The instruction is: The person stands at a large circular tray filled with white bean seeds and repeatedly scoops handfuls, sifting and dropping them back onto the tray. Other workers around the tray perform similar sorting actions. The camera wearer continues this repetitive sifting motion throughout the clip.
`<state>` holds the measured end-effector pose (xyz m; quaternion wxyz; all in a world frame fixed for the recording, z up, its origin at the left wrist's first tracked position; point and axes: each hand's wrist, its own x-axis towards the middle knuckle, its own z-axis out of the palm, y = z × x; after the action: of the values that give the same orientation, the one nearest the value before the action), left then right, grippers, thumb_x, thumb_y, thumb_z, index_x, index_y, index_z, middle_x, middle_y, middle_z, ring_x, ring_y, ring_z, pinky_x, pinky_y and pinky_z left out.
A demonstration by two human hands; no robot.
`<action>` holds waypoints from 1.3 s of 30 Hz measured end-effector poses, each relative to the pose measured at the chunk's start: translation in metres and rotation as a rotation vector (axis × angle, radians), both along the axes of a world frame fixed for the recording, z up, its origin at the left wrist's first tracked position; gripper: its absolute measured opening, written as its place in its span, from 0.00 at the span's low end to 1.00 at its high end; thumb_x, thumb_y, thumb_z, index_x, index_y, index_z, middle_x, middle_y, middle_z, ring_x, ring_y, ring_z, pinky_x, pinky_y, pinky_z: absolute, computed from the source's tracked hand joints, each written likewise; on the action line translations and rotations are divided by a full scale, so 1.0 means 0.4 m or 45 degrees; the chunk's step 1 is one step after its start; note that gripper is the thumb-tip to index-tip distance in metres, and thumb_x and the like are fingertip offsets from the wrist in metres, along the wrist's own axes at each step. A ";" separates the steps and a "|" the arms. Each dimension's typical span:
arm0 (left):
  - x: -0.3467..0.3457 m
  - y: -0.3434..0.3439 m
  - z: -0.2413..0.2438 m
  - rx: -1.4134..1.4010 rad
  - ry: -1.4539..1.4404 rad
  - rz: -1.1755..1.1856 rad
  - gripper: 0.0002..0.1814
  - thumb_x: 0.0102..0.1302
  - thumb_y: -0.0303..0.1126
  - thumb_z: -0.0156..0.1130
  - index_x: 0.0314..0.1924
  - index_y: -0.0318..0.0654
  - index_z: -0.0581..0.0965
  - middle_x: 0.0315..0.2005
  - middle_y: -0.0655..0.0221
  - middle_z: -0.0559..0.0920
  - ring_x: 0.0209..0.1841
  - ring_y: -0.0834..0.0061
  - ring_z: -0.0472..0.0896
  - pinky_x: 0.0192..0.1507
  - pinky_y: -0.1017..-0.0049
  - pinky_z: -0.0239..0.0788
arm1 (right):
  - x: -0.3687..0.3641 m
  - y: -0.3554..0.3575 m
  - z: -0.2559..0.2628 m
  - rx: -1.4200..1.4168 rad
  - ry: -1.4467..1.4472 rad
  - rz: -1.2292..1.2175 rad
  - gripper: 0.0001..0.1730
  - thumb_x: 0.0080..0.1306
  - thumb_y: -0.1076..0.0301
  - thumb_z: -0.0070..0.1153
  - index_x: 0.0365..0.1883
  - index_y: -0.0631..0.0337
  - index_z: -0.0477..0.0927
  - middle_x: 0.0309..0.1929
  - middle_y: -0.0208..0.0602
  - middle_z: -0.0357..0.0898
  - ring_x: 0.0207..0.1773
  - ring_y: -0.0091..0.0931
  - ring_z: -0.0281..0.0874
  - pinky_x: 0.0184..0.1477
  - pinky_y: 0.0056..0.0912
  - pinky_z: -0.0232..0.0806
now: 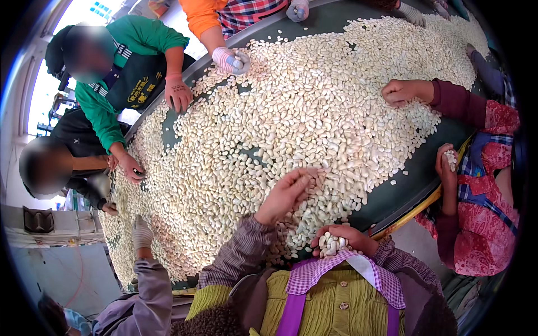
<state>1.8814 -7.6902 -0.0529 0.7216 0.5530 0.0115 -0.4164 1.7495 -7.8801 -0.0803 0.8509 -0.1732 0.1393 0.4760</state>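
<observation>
A thick spread of large white beans (235,138) covers much of a dark green table (391,197). My left hand (286,193) reaches out over the near part of the spread, its fingers bent and their tips among the beans; whether it grips any cannot be told. To its right, close to my body at the near table edge, my right hand (346,239) is cupped palm up around a small heap of white beans (332,243).
Co-workers stand around the table. At right, one has a hand (399,92) on the spread and another hand (447,161) holding beans. Gloved hands (231,61) work at the far side, bare ones (178,94) at left. A striped-gloved hand (143,233) is left of my left arm.
</observation>
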 end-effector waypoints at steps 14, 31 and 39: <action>0.145 0.042 0.004 0.613 -0.643 0.334 0.09 0.69 0.32 0.53 0.44 0.38 0.77 0.31 0.70 0.79 0.30 0.82 0.73 0.35 0.83 0.70 | 0.029 -0.102 0.000 0.085 -0.103 0.017 0.18 0.73 0.63 0.35 0.51 0.67 0.69 0.51 0.49 0.73 0.56 0.39 0.73 0.60 0.41 0.65; 0.153 0.070 -0.084 1.401 -1.199 -0.290 0.04 0.61 0.23 0.54 0.37 0.32 0.74 0.31 0.57 0.78 0.33 0.55 0.78 0.37 0.64 0.70 | 0.063 -0.219 0.006 0.110 -0.268 0.040 0.19 0.71 0.63 0.37 0.49 0.69 0.71 0.49 0.47 0.75 0.54 0.36 0.75 0.58 0.38 0.65; 0.182 -0.244 -0.034 0.720 -1.344 -0.210 0.04 0.61 0.23 0.58 0.37 0.33 0.78 0.30 0.65 0.78 0.31 0.71 0.77 0.33 0.77 0.68 | 0.077 -0.272 0.010 0.127 -0.192 0.033 0.19 0.72 0.63 0.36 0.51 0.70 0.70 0.51 0.48 0.74 0.54 0.36 0.75 0.58 0.39 0.66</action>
<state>1.9544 -7.7877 -0.0667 0.4202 0.8544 -0.2807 -0.1212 1.7804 -7.9889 -0.0763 0.8603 -0.1679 0.0487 0.4789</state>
